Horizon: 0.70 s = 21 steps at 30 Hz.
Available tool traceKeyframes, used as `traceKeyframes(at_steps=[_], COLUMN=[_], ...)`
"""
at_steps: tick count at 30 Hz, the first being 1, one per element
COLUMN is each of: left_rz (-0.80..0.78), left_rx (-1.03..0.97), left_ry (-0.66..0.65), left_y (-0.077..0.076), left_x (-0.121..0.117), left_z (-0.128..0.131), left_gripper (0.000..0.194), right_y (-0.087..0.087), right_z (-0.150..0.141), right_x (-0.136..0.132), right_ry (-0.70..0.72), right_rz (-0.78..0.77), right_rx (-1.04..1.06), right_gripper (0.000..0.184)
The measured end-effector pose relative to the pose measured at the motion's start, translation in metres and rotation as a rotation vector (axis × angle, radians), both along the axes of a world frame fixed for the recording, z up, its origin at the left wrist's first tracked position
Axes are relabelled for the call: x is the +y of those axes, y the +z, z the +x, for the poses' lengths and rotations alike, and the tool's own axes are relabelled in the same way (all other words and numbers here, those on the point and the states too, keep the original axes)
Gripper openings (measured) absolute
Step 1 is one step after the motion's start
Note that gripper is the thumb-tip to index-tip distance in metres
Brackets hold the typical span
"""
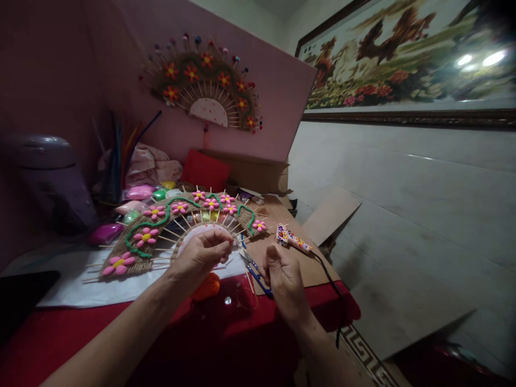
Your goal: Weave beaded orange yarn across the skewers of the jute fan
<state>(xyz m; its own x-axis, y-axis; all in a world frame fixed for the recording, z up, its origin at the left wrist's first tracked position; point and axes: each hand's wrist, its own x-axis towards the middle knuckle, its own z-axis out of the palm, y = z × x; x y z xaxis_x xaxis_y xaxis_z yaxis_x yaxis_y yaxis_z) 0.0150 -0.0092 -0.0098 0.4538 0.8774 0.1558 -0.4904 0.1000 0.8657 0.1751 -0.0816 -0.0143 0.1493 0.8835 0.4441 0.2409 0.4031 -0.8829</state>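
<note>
My left hand [206, 248] is raised before the craft fan, its thumb and fingertips pinched together; what they hold, if anything, is too small to make out. Curled fingers with the thumb on top form my right hand [286, 277], and its grip is hidden from view. Blue-handled thread snips [250, 264] show just left of the right hand, blades partly open. Below the left hand is a ball of orange yarn [207, 287], with a thin orange strand near it. The twine-wrapped fan [165, 215] carries pink flowers [145, 236], green trim and thin sticks.
A flower-patterned glue gun [293, 237] with a black cord lies on cardboard [258, 215] at right. A small clear gem [228, 300] rests on the red cloth [161, 344]. Bags of coloured clay [140, 192] stand behind the fan. Another fan [193, 75] hangs above on a pink board.
</note>
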Motion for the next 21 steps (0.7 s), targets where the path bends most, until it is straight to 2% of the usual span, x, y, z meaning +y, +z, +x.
traceKeyframes(at_steps=[2, 5, 10, 14, 18, 21], left_rz=[0.003, 0.006, -0.040, -0.048, -0.044, -0.052], left_rx=[0.001, 0.003, 0.019, 0.027, 0.026, 0.015], left_ry=[-0.001, -0.007, -0.021, -0.033, -0.055, -0.073], left_y=[0.000, 0.000, 0.000, -0.002, -0.002, -0.002], left_x=[-0.001, -0.002, -0.003, -0.003, -0.004, -0.004], left_z=[0.000, 0.001, 0.001, 0.000, 0.001, 0.002], left_gripper=[0.022, 0.021, 0.023, 0.027, 0.027, 0.024], right_y=[-0.001, -0.001, 0.004, 0.006, 0.005, 0.002], right_z=[-0.009, -0.019, -0.030, -0.033, -0.035, -0.035], right_x=[0.002, 0.005, 0.011, 0.017, 0.022, 0.024], right_ry=[0.012, -0.021, -0.079, -0.159, -0.179, -0.084], right_rz=[0.032, 0.121, 0.341, 0.468, 0.464, 0.313], right_rx=[-0.027, -0.066, -0.222, -0.296, -0.286, -0.140], right_gripper=[0.030, 0.006, 0.019, 0.019, 0.015, 0.011])
